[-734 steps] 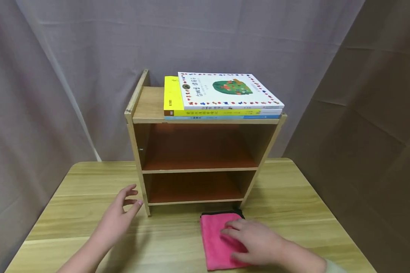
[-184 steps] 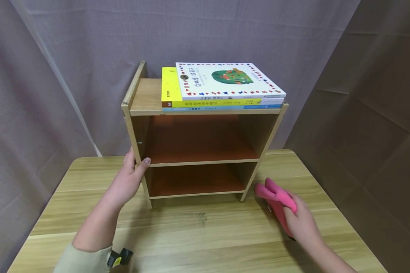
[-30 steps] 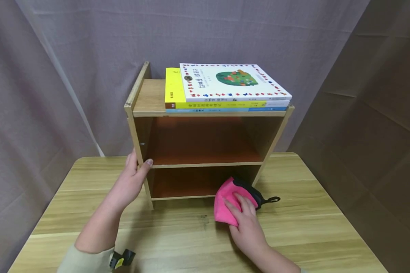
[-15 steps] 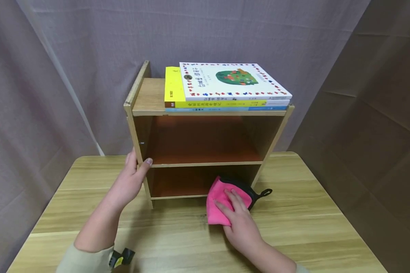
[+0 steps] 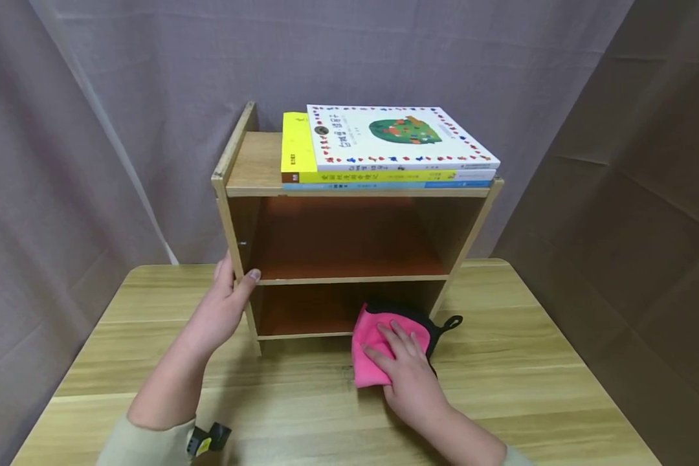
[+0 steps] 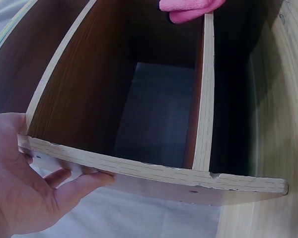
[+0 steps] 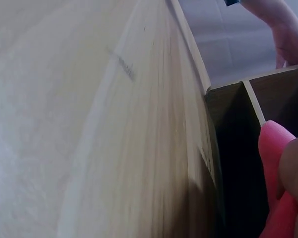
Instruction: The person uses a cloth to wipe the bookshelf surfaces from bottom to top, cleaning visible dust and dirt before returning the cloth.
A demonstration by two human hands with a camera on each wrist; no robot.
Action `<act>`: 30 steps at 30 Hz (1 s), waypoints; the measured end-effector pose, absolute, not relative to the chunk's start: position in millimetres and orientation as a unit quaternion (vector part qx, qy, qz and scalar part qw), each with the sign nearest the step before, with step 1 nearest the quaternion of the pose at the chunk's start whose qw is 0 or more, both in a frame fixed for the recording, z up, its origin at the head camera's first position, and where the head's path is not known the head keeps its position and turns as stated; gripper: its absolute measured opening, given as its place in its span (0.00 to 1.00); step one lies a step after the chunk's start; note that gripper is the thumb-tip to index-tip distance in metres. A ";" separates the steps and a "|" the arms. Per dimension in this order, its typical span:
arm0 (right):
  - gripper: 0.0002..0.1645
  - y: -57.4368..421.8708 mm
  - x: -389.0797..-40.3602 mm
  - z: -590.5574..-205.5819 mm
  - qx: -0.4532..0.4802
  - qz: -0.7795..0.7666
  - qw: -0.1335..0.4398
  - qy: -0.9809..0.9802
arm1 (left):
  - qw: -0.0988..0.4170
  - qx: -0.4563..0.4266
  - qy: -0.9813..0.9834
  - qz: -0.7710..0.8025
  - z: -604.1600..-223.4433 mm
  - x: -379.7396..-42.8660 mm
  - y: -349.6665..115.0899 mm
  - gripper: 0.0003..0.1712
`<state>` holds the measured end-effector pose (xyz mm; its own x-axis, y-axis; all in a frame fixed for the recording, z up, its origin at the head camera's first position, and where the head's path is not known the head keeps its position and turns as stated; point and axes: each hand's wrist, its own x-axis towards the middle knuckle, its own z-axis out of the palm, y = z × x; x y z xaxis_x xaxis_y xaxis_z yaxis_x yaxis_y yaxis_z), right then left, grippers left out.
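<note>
A small wooden shelf (image 5: pixel 349 280) stands on the table, with two open compartments under its top. My left hand (image 5: pixel 224 301) grips its left side panel, thumb on the front edge and fingers around the outer face, as the left wrist view also shows. At the lower right front, my right hand (image 5: pixel 412 378) holds a pink cloth (image 5: pixel 368 349) with a black border and hanging loop. The cloth lies over the front edge of the bottom board, partly inside the lower compartment. In the right wrist view, the pink cloth (image 7: pixel 273 148) bulges beside my thumb.
Stacked books (image 5: pixel 402 139), white, yellow and blue, lie on top of the shelf. A dark smudge marks the table (image 5: pixel 291 414) in front of it. Grey curtain (image 5: pixel 151 97) hangs behind, and a brown one (image 5: pixel 629 213) at the right.
The cloth lay flat on the table at first, later in my right hand right of the shelf. Over the last second it slid slightly left along the bottom board. My left hand keeps its grip.
</note>
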<state>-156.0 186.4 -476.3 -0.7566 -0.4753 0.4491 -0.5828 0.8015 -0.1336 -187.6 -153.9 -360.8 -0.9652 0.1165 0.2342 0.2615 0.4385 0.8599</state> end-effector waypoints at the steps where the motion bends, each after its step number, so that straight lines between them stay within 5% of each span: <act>1: 0.39 187.1 -156.6 -476.2 0.286 0.124 0.201 -0.929 | 0.070 -0.113 -0.845 -0.518 -360.8 -187.9 -153.7 0.38; 30: 0.46 191.7 -161.3 -486.2 0.304 0.071 0.204 -0.928 | 0.070 -0.115 -0.842 -0.522 -356.0 -185.0 -152.8 0.37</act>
